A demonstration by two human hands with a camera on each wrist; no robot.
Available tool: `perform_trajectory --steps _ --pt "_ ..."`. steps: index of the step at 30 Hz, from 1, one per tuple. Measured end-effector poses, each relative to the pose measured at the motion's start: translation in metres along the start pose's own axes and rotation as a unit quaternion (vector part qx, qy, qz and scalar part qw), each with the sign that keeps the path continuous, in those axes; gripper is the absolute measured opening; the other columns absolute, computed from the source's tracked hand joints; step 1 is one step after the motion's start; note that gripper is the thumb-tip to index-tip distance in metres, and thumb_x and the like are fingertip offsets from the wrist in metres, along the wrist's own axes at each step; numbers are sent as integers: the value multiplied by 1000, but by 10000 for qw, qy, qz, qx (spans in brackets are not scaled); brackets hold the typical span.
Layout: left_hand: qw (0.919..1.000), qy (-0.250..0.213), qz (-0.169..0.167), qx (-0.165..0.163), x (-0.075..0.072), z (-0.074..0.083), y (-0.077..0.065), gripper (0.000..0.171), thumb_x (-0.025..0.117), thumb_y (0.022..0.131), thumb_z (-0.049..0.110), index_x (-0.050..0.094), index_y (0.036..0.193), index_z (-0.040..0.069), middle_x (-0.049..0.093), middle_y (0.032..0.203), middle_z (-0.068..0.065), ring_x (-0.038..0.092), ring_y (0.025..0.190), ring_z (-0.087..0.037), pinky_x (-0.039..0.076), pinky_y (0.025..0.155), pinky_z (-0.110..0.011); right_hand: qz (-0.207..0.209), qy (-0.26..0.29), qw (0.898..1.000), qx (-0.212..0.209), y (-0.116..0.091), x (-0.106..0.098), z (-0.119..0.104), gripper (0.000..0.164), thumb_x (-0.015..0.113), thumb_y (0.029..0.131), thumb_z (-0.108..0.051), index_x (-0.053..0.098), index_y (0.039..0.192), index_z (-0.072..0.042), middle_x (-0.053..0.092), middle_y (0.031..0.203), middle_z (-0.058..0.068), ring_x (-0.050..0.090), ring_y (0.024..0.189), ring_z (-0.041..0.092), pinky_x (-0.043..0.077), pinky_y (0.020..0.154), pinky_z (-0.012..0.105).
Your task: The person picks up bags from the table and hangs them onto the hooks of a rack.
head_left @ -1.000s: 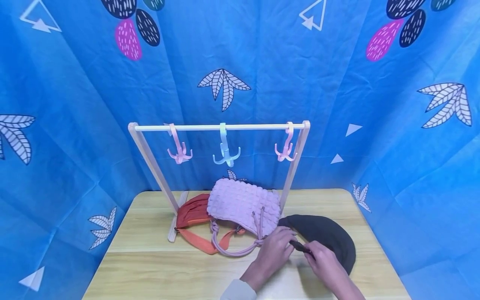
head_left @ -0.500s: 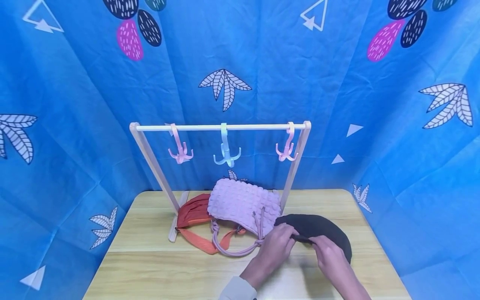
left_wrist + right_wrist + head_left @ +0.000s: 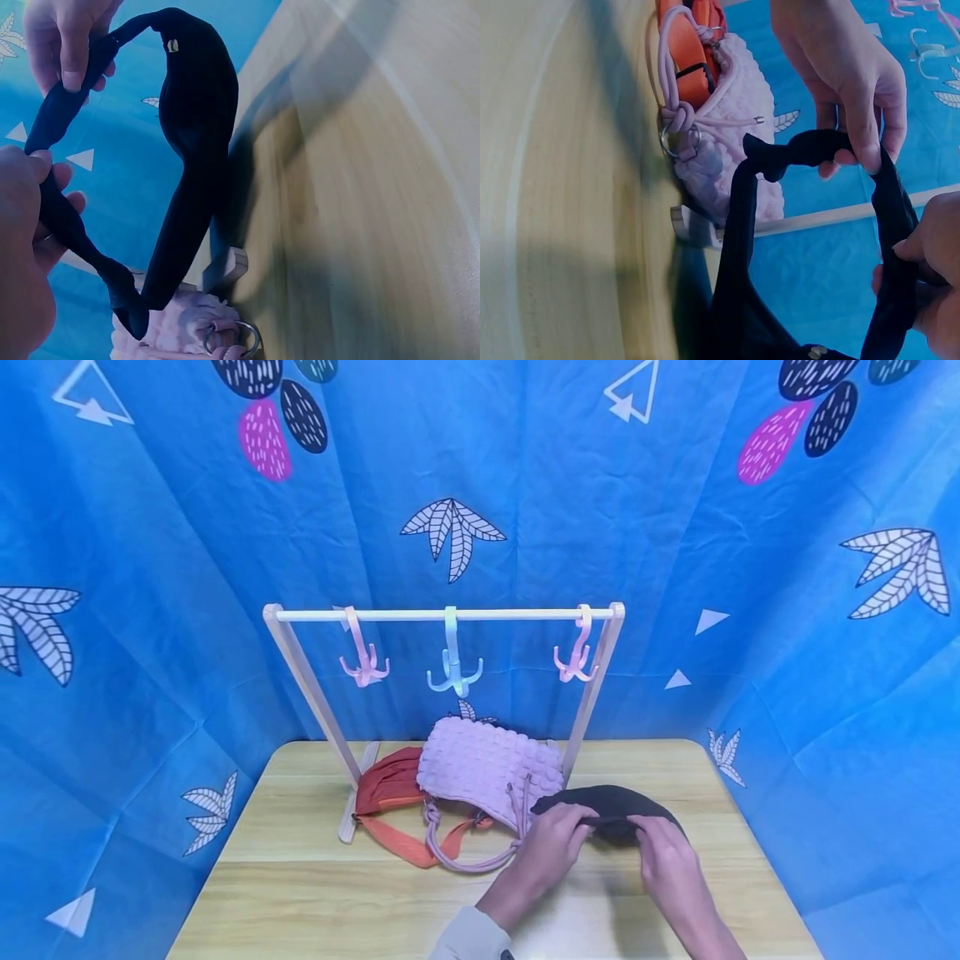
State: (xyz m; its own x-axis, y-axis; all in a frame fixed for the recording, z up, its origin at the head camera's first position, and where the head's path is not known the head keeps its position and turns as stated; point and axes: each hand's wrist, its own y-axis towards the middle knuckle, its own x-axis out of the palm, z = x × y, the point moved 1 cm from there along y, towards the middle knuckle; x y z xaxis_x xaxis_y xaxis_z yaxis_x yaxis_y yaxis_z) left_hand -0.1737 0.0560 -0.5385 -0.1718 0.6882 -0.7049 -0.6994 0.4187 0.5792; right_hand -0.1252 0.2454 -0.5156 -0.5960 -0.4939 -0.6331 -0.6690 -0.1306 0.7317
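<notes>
A black cloth shoulder bag [image 3: 618,799] is held up by its strap at the right of the tabletop in the head view. My left hand [image 3: 550,847] pinches the black strap [image 3: 64,214] between thumb and fingers. A short way along, my right hand [image 3: 671,868] grips the same strap, also seen in the right wrist view. The bag's body [image 3: 199,94] hangs below, forming a loop with the strap. Near the left hand, the strap has a knot [image 3: 765,156]. A lilac puffy bag [image 3: 480,768] lies just left of the left hand.
A red-orange bag [image 3: 386,783] lies partly under the lilac one. Behind stands a wooden rack [image 3: 510,614] with a pink hook [image 3: 365,668], a blue hook [image 3: 453,672] and another pink hook [image 3: 576,662]. Blue patterned cloth [image 3: 480,552] surrounds the wooden table [image 3: 315,910].
The black bag has risen and moved a little left, its right part lifting away from the table's right side. The right hand has shifted slightly right and the strap is stretched between the hands.
</notes>
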Motion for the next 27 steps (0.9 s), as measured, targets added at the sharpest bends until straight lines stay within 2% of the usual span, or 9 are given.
perform_trajectory --steps 6,11,15,20,27 --pt "9998 -15 155 92 -5 -1 3 18 66 102 26 74 117 20 78 110 7 72 102 -7 56 94 -18 9 78 10000 36 5 -3 0 37 69 74 23 72 106 5 74 100 17 71 95 33 57 84 40" --pt "9997 -75 245 -23 -12 -2 6 20 65 102 30 74 118 22 78 113 7 72 106 -9 57 96 -20 -10 96 10000 -7 10 -4 0 42 68 74 25 71 110 4 73 101 17 71 96 31 57 85 36" --pt "9993 -269 234 -109 -18 -3 9 21 65 102 28 74 119 20 78 115 4 72 109 -11 58 98 -23 36 126 9997 -211 16 -6 2 43 71 72 23 71 111 4 74 100 16 70 92 28 59 82 33" --pt "9989 -383 239 -147 -26 -5 13 21 65 103 28 74 119 18 78 114 3 72 107 -11 58 97 -23 133 288 9980 -549 26 -9 3 35 72 75 17 72 108 4 74 97 14 70 87 28 59 80 32" --pt "9985 -478 229 -152 -37 -6 19 22 64 104 26 75 118 14 79 112 1 73 107 -12 58 97 -24 -66 601 9962 -622 34 -13 3 27 77 78 4 74 105 0 75 94 8 68 85 24 56 88 17"
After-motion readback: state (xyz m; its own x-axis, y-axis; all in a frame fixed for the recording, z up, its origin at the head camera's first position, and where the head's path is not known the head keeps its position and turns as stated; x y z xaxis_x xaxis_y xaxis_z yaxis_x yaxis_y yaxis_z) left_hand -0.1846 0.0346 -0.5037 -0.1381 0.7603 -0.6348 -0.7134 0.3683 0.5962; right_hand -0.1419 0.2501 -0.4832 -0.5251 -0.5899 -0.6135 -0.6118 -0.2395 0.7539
